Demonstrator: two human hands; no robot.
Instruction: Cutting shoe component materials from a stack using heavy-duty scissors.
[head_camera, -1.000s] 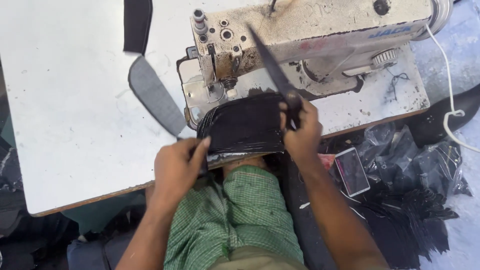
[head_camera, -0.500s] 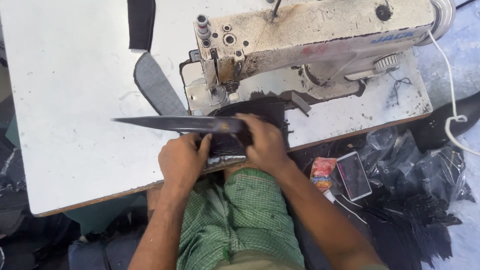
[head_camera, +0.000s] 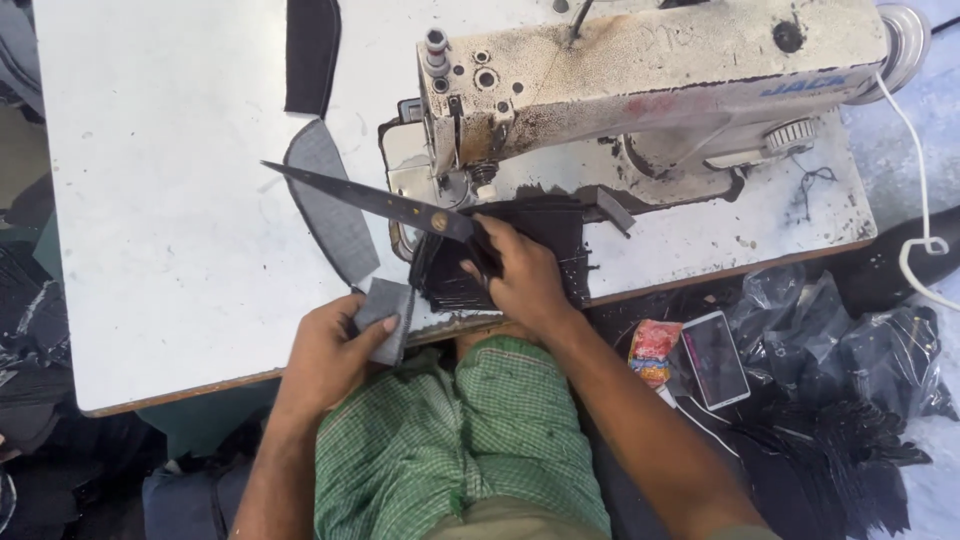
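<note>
**Shears in one hand, grey patch in the other, at the sewing table**

While the right hand rests on a stack of black cut fabric pieces at the near edge of the white sewing table, its fingers are curled shut around the dark handle of a pair of long steel tailor's shears. The closed blades run up and to the left from the hand, crossing above a curved grey fabric strip that lies flat on the tabletop. The black stack lies on the bed of the worn cream-coloured industrial sewing machine, just in front of its needle area, and reaches the table's front edge.

The left hand is at the table's edge, left of the stack. Its thumb and fingers are pinched closed on a small square grey fabric patch, which sits just beside the lower end of the grey strip and near the black stack.

A flat black fabric piece lies at the far side of the table. Below the hands is the person's green checked garment. To the right, off the table, a smartphone lies face up beside a small red and orange packet, next to crumpled black plastic bags.
</note>
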